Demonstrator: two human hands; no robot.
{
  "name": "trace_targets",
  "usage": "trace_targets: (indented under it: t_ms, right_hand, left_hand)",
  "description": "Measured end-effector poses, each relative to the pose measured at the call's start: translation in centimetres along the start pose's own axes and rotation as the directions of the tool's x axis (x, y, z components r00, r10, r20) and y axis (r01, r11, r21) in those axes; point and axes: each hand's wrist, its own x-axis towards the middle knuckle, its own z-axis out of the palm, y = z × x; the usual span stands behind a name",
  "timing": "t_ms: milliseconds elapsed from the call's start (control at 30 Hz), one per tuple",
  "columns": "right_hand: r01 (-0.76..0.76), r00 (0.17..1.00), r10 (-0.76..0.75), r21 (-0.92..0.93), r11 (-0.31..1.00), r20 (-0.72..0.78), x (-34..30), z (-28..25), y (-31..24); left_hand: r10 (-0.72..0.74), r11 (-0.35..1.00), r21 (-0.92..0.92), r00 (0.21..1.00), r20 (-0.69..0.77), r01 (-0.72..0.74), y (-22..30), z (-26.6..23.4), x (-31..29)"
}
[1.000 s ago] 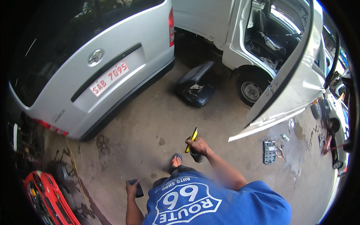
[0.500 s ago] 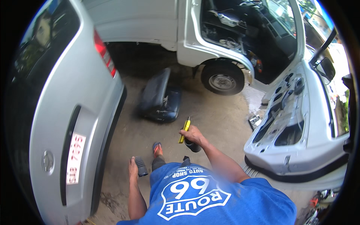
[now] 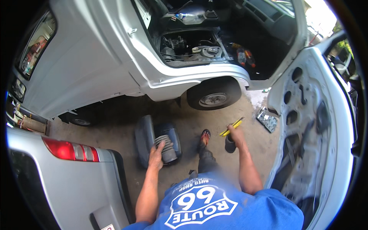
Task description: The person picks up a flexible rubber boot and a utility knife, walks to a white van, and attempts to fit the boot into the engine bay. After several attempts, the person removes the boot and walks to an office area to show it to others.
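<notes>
My left hand is closed around a grey ribbed rubber hose, a short corrugated piece. My right hand grips a yellow utility knife, its slim tip slanting up to the right. A dark, tube-like piece shows just under that hand; whether the same fingers hold it I cannot tell. Beyond the hose, partly hidden by it, a dark vehicle seat lies on the ground.
A silver van stands ahead, its seat bay exposing the engine. Its open door rises on the right, near a case of tools. A second silver vehicle fills the lower left. My sandalled foot is between the hands.
My view has shifted toward the van. The left hand has lifted the ribbed hose forward, in front of the seat. The right hand, still with the knife, now sits farther right, near the tool case.
</notes>
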Motion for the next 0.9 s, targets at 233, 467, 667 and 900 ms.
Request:
trace_targets:
  t_ms: [233, 467, 667, 900]
  right_hand:
    - [0.124, 0.991, -0.118, -0.105, 0.987, 0.058, 18.0, -3.3, -12.0]
    - [0.209, 0.973, -0.205, -0.025, 0.978, 0.109, 28.8, -3.8, -22.6]
    - [0.215, 0.976, -0.207, -0.155, 0.964, 0.067, 36.3, -2.1, -26.4]
    - [0.127, 0.992, -0.127, -0.045, 0.991, 0.007, 42.0, 0.1, -29.4]
  left_hand:
    - [0.237, 0.884, 0.401, 0.97, 0.062, -0.242, 6.8, 16.3, 16.2]
    - [0.474, 0.738, 0.434, 0.855, 0.209, -0.516, 13.6, 25.0, 29.3]
    - [0.472, 0.781, 0.333, 0.849, 0.238, -0.528, 15.5, 26.2, 40.5]
    - [0.112, 0.994, 0.016, 0.983, -0.148, -0.111, 17.3, 26.7, 52.6]
